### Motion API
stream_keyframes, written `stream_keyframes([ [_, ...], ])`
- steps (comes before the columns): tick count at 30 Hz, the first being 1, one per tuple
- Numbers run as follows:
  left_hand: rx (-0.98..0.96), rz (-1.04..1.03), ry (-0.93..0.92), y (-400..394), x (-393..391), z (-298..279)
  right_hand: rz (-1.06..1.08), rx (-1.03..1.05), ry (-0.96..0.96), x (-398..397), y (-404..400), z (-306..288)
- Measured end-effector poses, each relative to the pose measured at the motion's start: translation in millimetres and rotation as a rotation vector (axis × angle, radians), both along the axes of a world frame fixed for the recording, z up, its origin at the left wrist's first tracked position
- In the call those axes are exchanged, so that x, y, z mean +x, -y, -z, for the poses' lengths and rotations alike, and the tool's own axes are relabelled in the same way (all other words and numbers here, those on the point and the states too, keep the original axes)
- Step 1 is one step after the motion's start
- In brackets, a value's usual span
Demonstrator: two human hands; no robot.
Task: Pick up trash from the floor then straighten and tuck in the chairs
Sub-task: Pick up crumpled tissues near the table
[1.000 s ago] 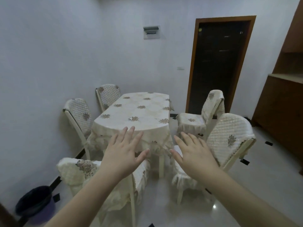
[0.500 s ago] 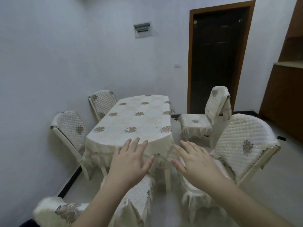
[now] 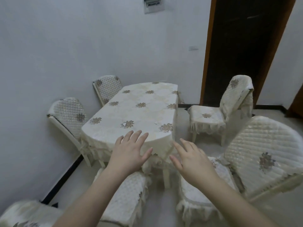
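Pale room, cloth-draped counter point(image 3: 136, 110); both hands point(image 3: 129, 154) spread, holding nothing; chairs point(image 3: 260, 154) look stiff, slippery-covered—grip the backrest frame

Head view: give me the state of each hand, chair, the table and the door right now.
Left hand: open, fingers spread, holding nothing.
Right hand: open, holding nothing.
Near left chair: pulled out, off the table.
Near right chair: pulled out, angled.
Far right chair: standing clear of the table.
Two wall-side chairs: tucked in.
Table: covered with a cloth.
Door: cannot tell.
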State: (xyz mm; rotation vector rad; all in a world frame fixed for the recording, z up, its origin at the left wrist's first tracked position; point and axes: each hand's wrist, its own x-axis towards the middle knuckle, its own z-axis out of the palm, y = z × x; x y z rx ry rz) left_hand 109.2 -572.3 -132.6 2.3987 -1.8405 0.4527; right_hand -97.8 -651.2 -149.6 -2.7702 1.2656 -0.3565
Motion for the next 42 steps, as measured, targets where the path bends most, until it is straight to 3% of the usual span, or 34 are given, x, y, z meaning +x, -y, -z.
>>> stream_keyframes([
  [7,-0.17,-0.081,-0.043,50.2,21.6,23.5,-0.004,0.002,0.016,36.2,60.0,26.7],
  [33,-0.077,-0.189,-0.189,207.0,282.6,137.6,-0.138,0.05,-0.147,290.8,245.6,77.1],
  [42,0.045,-0.193,-0.164,290.6,344.4,183.1,-0.181,0.133,-0.141,349.9,333.7,146.3],
])
